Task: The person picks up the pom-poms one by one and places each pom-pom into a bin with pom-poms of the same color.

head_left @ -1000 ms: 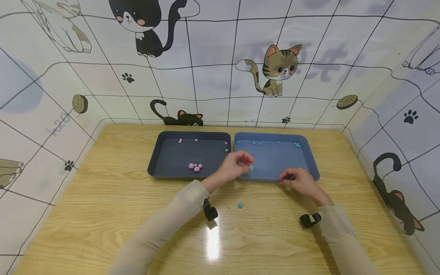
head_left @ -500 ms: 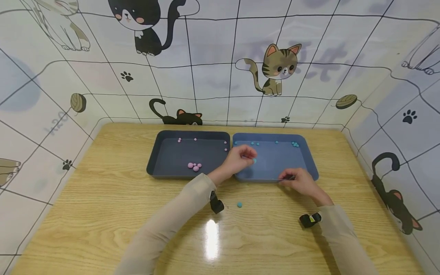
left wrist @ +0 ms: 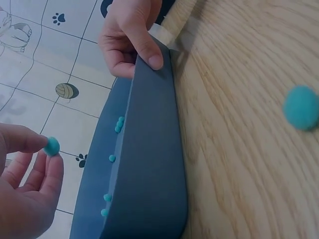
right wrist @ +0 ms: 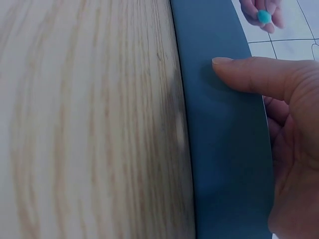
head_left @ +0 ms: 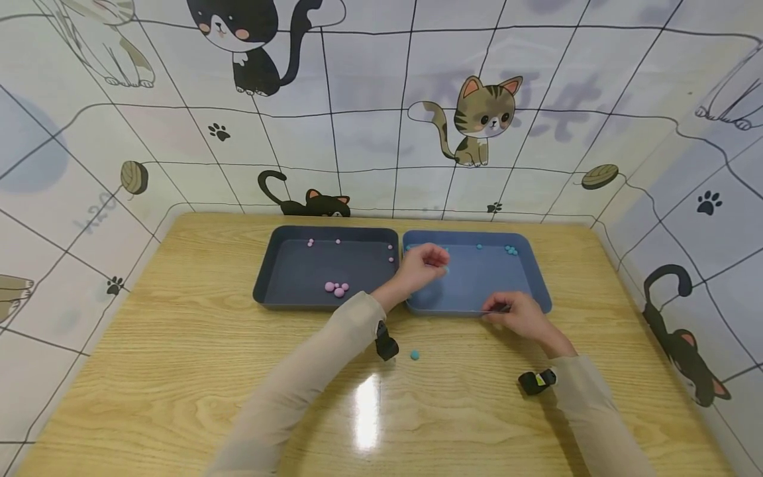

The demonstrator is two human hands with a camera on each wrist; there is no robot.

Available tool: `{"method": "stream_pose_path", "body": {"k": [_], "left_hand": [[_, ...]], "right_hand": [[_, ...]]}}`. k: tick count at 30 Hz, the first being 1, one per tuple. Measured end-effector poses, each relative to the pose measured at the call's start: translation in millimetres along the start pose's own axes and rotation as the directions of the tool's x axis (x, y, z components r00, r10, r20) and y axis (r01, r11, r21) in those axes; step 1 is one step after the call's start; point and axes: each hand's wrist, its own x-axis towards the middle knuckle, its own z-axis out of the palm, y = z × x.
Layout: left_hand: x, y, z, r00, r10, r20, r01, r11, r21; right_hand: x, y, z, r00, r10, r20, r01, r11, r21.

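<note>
My left hand (head_left: pixel 420 270) is over the left part of the blue tray (head_left: pixel 471 306) and pinches a small teal ball (left wrist: pixel 52 146) between thumb and fingertips. At the tray's front wall, my right hand (head_left: pixel 517 313) grips the rim, its thumb outside and the fingers inside, as the right wrist view shows. Several smaller teal balls (head_left: pixel 511 250) lie along the far side of the blue tray; some are hidden behind the left hand in the head view. Another teal ball (head_left: pixel 414 355) rests on the wooden table in front of the trays.
A dark grey tray (head_left: pixel 322 306) stands close against the blue one on the left, with several pink balls (head_left: pixel 339 292) in it. The wooden table (head_left: pixel 149 371) meets a wall covering printed with cats (head_left: pixel 477 122) at the back and sides.
My left hand has moved farther back and slightly right over the blue tray, carrying the teal ball. The right hand stays on the front rim.
</note>
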Motion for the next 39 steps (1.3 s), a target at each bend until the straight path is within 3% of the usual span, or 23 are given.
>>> {"method": "stream_pose_path", "body": {"k": [10, 15, 21, 29, 34, 39], "left_hand": [[3.1, -2.0, 2.3, 0.998, -0.053, -0.025, 0.053, 0.998, -0.035], [-2.6, -1.6, -2.0, 1.000, 0.003, -0.003, -0.003, 1.000, 0.017], [-21.6, 6.9, -7.1, 0.985, 0.158, 0.066, -0.163, 0.984, 0.071], [-54.0, 13.9, -6.3, 0.956, 0.271, 0.109, -0.276, 0.960, 0.036], [-70.9, 9.7, -5.3, 0.945, 0.293, 0.146, -0.295, 0.955, -0.003], [-83.4, 3.1, -7.6, 0.951, 0.268, 0.152, -0.269, 0.963, -0.011]], "right_hand": [[-0.4, 0.2, 0.8, 1.000, 0.008, 0.003, -0.008, 1.000, 0.001], [-0.6, 0.3, 1.0, 1.000, 0.005, 0.007, -0.005, 1.000, 0.017], [-0.1, 0.3, 1.1, 1.000, 0.008, 0.005, -0.008, 1.000, 0.012], [-0.5, 0.3, 1.1, 1.000, 0.014, 0.008, -0.014, 1.000, 0.001], [-1.0, 0.9, -0.1, 1.000, 0.019, 0.006, -0.019, 1.000, 0.000], [-0.7, 1.8, 0.2, 1.000, 0.015, 0.010, -0.015, 1.000, 0.006]]}}
